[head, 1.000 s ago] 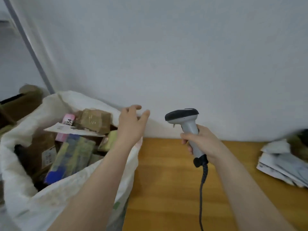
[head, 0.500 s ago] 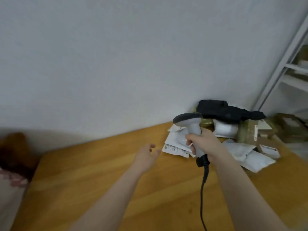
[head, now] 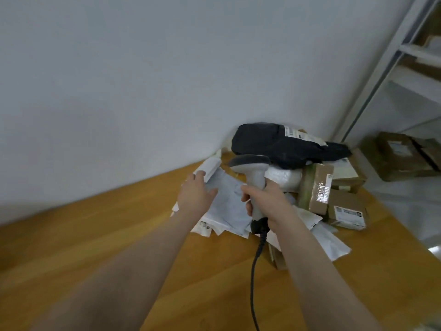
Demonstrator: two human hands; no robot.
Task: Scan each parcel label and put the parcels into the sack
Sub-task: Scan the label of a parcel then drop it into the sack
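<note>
The fingers (head: 199, 176) of my left hand (head: 196, 195) lie straight and a little spread, thumb out to the side, flat on a grey mailer (head: 226, 209). They are pressing it, not pinching it. My right hand (head: 267, 201) is wrapped round the handle of the scanner (head: 250, 163), its head held up just right of my left fingertips.

Just past those fingertips lies a white rolled parcel (head: 209, 166). Under the mailer's near edge, by my wrist, other envelopes poke out. I can't make out a label on the mailer, so it may be face down.

The sack is out of view.

The film looks slick, so flat fingers could drag the mailer instead of lifting it, or bring a second envelope along unscanned. Farther beyond my fingers, a black bag parcel (head: 274, 144) rides on top of the heap and could slide if I tug from below. The scanner cable (head: 254, 263) trails back over the table (head: 107, 235) past loose envelopes and could catch one.
</note>
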